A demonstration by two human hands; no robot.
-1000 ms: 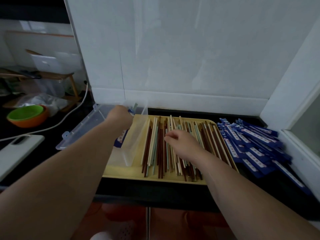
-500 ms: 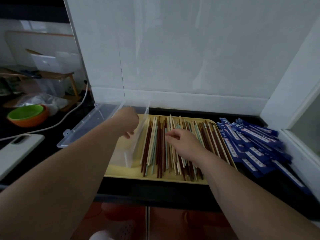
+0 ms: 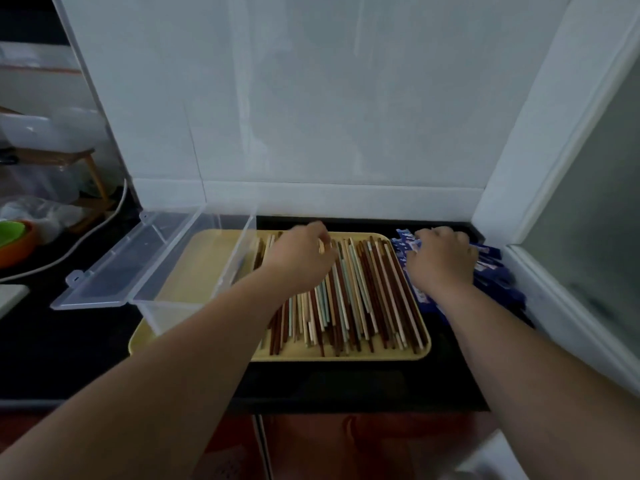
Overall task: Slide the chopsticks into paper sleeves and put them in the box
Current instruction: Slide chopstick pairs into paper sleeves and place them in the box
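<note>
While your left hand (image 3: 301,261) curls onto the chopsticks (image 3: 367,292) on the tray (image 3: 381,355) and your right hand (image 3: 440,261) onto the sleeves (image 3: 495,271) past its right edge, you look mid-pickup. I cannot tell whether either hand grips anything. Next, pinch one pair and one sleeve.

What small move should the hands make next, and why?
Probably the right hand should lift one sleeve off the blue sleeves it rests on, because the left hand is over the loose chopsticks on the yellow tray, ready to take a pair.
</note>
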